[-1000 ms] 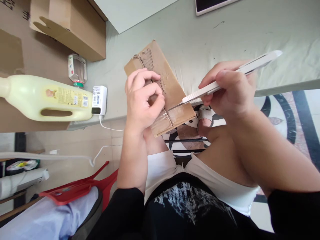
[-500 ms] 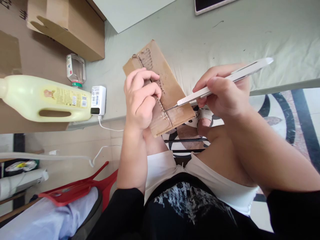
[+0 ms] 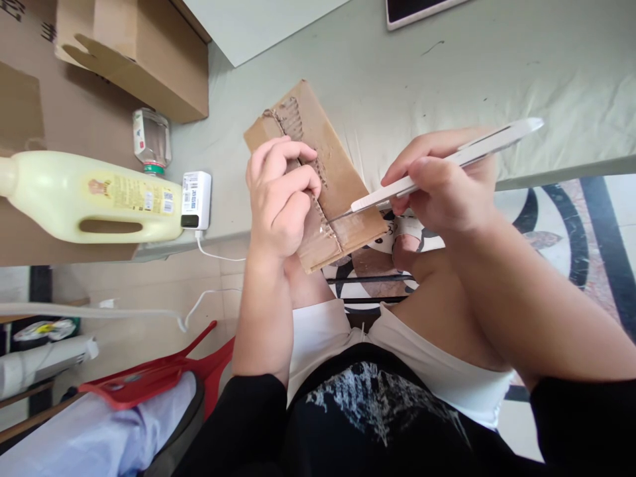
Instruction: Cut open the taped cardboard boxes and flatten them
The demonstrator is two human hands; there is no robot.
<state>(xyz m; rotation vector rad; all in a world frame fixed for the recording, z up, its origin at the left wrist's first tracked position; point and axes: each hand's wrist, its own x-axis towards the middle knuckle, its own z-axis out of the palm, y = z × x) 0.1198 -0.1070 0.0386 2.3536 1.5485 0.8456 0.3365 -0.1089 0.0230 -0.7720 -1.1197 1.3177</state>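
A small flat cardboard box [image 3: 348, 175] lies tilted at the table's near edge, its lower corner jutting past the edge. A ragged seam with torn corrugated paper runs along its top. My left hand [image 3: 281, 192] is closed over the box's left side, its fingertips curled at the seam. In my right hand [image 3: 447, 179] is a white utility knife [image 3: 382, 195], held like a pen. Its thin blade points left and touches the seam just below my left fingers.
On the left stand a pale yellow jug [image 3: 59, 195], a white power bank [image 3: 195, 199] with a cable, a clear bottle [image 3: 152, 142] and a larger cardboard box [image 3: 149, 53]. A dark-screened device [image 3: 417, 8] lies at the far edge. A red chair [image 3: 134, 384] is at lower left.
Very little differs. The knife and my right hand have shifted slightly, while my left hand and the box stay in place.
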